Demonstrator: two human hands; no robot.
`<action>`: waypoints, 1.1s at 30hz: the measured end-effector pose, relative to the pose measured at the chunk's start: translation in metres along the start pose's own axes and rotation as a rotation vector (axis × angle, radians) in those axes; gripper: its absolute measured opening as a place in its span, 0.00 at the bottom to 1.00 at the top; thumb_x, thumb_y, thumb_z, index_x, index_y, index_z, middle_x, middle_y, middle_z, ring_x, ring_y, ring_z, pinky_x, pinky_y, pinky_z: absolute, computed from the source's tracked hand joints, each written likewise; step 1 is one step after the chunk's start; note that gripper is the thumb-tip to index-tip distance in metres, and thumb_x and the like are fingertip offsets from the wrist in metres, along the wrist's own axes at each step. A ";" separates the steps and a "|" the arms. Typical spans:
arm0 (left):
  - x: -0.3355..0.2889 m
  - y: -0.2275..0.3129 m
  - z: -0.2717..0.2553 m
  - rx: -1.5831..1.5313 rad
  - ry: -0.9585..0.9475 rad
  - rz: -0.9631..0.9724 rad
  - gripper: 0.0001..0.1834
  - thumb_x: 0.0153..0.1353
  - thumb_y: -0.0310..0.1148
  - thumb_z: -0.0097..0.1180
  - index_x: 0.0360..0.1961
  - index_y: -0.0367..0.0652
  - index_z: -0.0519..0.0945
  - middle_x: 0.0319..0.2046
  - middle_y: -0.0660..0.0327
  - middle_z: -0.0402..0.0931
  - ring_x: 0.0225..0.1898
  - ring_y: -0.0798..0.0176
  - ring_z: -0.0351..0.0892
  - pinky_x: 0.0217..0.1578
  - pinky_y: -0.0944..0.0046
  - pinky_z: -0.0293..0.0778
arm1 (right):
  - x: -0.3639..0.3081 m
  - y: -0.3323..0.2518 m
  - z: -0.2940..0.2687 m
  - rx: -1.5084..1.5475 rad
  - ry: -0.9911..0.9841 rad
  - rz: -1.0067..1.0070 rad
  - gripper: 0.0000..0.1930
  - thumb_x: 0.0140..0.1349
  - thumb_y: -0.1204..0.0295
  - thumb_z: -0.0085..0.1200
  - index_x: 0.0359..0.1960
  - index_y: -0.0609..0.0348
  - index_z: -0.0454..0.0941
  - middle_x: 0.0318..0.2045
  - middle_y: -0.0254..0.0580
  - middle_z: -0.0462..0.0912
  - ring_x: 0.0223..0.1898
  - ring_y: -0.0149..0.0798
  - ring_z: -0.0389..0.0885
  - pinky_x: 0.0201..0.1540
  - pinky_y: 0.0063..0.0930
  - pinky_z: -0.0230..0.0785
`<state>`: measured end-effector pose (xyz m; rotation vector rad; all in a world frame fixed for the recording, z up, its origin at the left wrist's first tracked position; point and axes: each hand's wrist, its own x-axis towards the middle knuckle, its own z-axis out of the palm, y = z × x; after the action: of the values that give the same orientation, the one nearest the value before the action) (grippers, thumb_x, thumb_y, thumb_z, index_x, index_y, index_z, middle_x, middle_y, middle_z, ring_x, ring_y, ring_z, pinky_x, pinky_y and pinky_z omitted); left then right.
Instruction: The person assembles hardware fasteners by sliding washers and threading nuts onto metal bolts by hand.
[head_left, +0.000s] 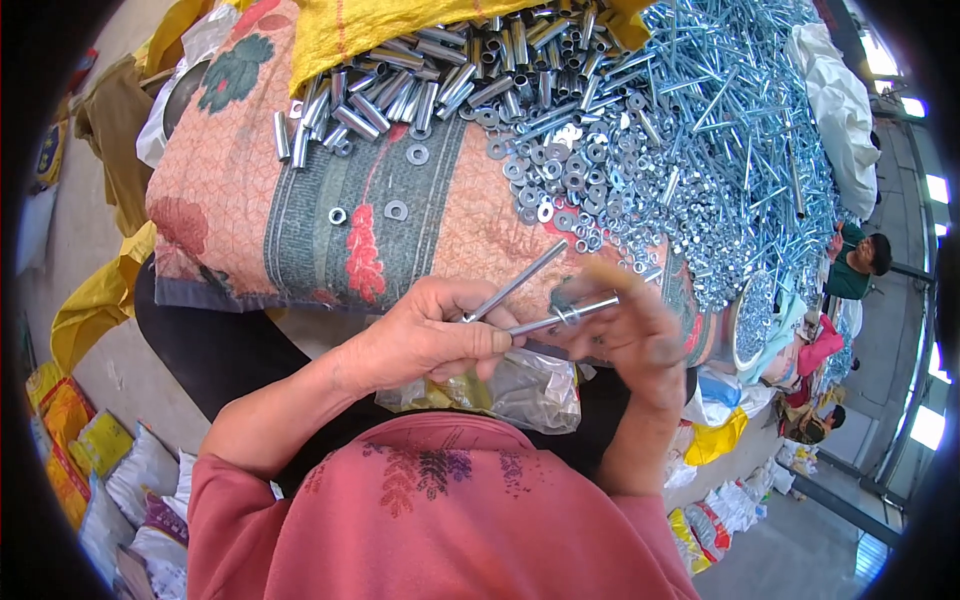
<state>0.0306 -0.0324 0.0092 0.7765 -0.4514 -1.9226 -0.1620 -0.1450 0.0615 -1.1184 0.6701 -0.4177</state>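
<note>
My left hand (pixel 440 335) is closed around two thin metal rods that look like long bolts. One bolt (pixel 520 278) slants up and away to the right. The other bolt (pixel 540 325) lies flatter and has a washer or nut (pixel 572 315) around it toward its far end. Beside that end is my right hand (pixel 640 335), its fingers smeared by motion, so whether it grips the bolt is unclear. Beyond both hands lie a heap of washers (pixel 575 170), a heap of small nuts (pixel 700 225) and a pile of long bolts (pixel 740 100).
Metal sleeves (pixel 400 85) are piled under a yellow woven sheet (pixel 400 25) at the back. A flowered quilt (pixel 230 190) covers the work surface. A clear plastic bag (pixel 535 390) lies below my hands. Filled sacks (pixel 140 470) stand at left; other people (pixel 855 262) sit far right.
</note>
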 end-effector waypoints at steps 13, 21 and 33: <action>0.001 -0.006 0.000 0.030 0.078 0.063 0.06 0.59 0.30 0.53 0.35 0.39 0.75 0.19 0.63 0.73 0.13 0.80 0.58 0.12 0.78 0.50 | 0.021 -0.002 -0.108 -1.716 0.757 -0.440 0.05 0.55 0.76 0.51 0.33 0.60 0.74 0.29 0.46 0.73 0.31 0.48 0.74 0.34 0.38 0.66; 0.003 -0.008 0.003 0.020 0.071 0.034 0.07 0.60 0.31 0.53 0.36 0.40 0.74 0.19 0.64 0.73 0.13 0.80 0.58 0.12 0.79 0.50 | 0.030 0.004 -0.111 -1.721 0.684 -0.403 0.06 0.55 0.74 0.52 0.34 0.57 0.75 0.30 0.45 0.72 0.30 0.48 0.74 0.32 0.37 0.67; 0.004 -0.009 0.004 0.058 0.111 0.024 0.07 0.58 0.31 0.52 0.36 0.40 0.74 0.17 0.67 0.72 0.13 0.81 0.57 0.12 0.77 0.50 | 0.035 -0.007 -0.108 -1.578 0.692 -0.427 0.04 0.57 0.76 0.50 0.33 0.62 0.73 0.27 0.42 0.75 0.26 0.38 0.74 0.30 0.31 0.67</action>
<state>0.0210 -0.0316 0.0053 0.9070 -0.4480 -1.8406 -0.2090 -0.2429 0.0290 -2.6945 1.4622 -0.6551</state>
